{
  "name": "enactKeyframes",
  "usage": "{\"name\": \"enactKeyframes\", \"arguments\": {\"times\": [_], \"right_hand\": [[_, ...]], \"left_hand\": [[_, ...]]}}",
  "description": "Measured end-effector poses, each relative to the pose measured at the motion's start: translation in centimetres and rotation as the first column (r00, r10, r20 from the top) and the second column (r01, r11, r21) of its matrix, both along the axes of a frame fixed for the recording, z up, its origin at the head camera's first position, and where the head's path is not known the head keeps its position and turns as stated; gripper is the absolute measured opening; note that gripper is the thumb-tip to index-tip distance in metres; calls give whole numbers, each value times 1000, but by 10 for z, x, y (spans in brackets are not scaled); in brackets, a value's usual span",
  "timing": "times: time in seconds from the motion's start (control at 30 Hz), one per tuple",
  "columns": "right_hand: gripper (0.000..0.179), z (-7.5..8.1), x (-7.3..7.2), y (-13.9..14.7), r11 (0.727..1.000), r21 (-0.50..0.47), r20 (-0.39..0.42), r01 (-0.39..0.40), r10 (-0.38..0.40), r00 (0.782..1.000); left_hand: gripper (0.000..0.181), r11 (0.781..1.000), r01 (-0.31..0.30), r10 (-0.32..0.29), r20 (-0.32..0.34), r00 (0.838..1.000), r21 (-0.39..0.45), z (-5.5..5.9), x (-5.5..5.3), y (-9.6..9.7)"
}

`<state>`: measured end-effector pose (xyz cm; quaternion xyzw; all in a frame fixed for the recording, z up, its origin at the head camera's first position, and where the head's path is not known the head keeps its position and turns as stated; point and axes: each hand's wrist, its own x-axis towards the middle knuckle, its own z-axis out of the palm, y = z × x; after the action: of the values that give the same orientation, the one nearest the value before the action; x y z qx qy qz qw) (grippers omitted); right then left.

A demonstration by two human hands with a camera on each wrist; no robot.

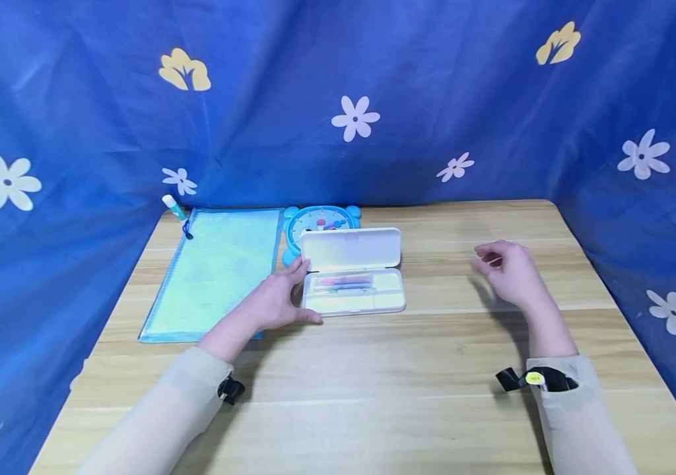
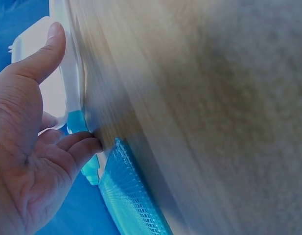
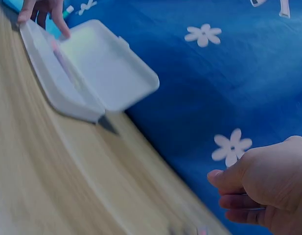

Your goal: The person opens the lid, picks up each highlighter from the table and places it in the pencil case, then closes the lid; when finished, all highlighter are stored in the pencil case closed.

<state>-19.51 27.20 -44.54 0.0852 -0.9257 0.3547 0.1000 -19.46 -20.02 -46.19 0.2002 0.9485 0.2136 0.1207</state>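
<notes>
On wood tbl: 1 case; blue cloth bhd.

Wood-grained tabletop, smooth plastic case
At left lies a mesh-textured pouch; creased, faintly glossy cloth hangs far behind.

Blue cloth (with white flowers) hangs behind the wood-grained table.

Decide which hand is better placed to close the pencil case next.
Probably the left hand: it holds the left end of the pencil case, beside the raised lid, while the right hand hovers apart.
</notes>
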Motion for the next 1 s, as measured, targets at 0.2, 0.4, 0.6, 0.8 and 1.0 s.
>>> {"name": "enactKeyframes", "arguments": {"times": [0.2,0.4,0.6,0.8,1.0], "right_hand": [[24,-9,6,15,999,28,15,42,-42,999],[23,-19,9,22,995,83,-18,59,-58,998],[25,-27,15,27,989,118,-23,90,-88,996],[21,-32,22,27,981,158,32,117,-123,992],[20,-36,23,21,980,143,76,140,-151,986]], "left_hand": [[129,1000,-16,16,6,1000,8,1,-1,0],[128,1000,-15,15,5,1000,0,0,-2,1],[129,1000,-5,6,7,1000,-9,-1,-2,3],[129,1000,-2,2,0,1000,2,0,0,2],[129,1000,1,-1,-2,1000,-1,0,0,2]]}}
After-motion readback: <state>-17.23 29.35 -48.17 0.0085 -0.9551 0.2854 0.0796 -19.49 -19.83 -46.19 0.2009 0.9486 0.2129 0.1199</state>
